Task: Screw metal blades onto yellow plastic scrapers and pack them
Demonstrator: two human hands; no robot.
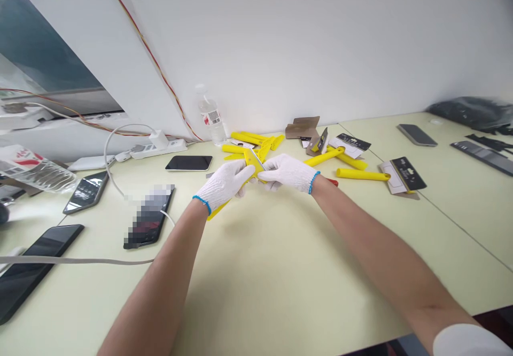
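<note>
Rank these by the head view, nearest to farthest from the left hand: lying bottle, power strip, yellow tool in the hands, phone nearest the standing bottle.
1. Yellow tool: touching the left hand, which grips it.
2. Phone: flat, a little left of the hand.
3. Power strip: beyond the phone, farther left.
4. Lying bottle: at the view's left edge.
</note>
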